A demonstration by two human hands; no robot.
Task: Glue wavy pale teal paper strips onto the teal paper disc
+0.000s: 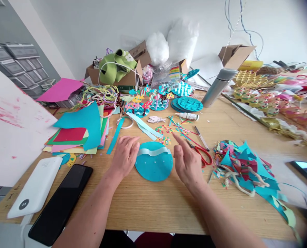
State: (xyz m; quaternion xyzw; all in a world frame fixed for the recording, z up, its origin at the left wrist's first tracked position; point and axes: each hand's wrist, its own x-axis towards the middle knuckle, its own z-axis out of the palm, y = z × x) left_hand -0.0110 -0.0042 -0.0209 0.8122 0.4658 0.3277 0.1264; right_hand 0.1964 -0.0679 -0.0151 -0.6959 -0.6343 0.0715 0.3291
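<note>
A blue paper disc [154,168] lies on the table between my hands, with a row of small pale dots across it. A light-blue paper strip [153,151] runs in a wave over its upper part. My left hand [125,154] is at the disc's left edge, fingers bent together, its thumb at the strip's left end; the fingertips are partly hidden. My right hand [187,159] hovers beside the disc's right edge, apart from the strip, index finger stretched out and the others curled, with nothing seen in it. Red-handled scissors [204,155] lie just behind it.
Paper scraps [246,165] are heaped at right. Coloured sheets [76,134], a black phone [61,203] and a white power bank [34,186] lie at left. Behind are loose strips [143,125], a glue bottle [187,116], a pen [201,138], finished paper crafts [156,98] and a grey flask [218,88].
</note>
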